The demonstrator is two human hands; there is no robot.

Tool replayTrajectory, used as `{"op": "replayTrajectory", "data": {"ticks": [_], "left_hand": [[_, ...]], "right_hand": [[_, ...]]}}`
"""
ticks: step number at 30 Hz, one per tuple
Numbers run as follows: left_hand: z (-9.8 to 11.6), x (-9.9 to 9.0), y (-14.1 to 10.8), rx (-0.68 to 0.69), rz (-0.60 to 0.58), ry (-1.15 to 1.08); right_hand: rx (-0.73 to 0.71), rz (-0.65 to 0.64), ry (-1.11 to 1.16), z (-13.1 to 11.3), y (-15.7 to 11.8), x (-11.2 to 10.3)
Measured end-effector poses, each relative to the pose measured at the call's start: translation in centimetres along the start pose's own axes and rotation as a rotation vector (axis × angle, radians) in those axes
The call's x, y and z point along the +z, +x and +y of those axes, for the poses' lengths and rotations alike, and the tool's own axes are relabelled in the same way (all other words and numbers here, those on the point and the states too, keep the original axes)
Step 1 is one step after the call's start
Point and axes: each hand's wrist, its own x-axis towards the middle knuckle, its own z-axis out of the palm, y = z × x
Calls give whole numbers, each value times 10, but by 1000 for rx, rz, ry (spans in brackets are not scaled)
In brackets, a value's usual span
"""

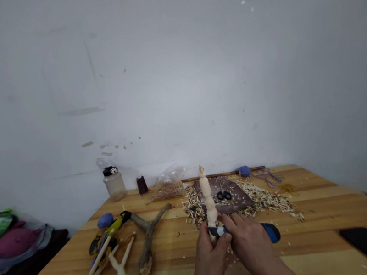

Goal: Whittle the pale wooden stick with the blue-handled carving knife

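Carving: stick [208, 198] gripped in left hand [207, 254], knife [272, 232] in right hand [250, 240].
Thin strokes advised, thumbs clear; shavings [271, 199] beyond hands.

One head-worn view, close above the wooden table [318, 241], looking forward across it; facing a pale wall [172, 65]

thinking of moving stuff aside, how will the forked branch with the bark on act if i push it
The forked branch will likely stay stiff, its stem being thick wood. Pushed along the table, it probably won't roll far, as two prongs spread from the stem. Its bark looks uneven, so it shouldn't be very slippery.
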Motion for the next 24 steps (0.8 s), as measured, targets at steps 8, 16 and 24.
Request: {"op": "replayTrajectory", "data": {"ticks": [8, 16, 24], "left_hand": [[-8, -3, 1, -10, -62, 27], [-3, 0, -1, -32, -63, 54], [3, 0, 0, -97, 17, 42]], "right_hand": [[6, 5, 11, -1, 0, -5], [17, -17, -10, -1, 1, -2], [77, -89, -48, -7, 3, -1]]}}
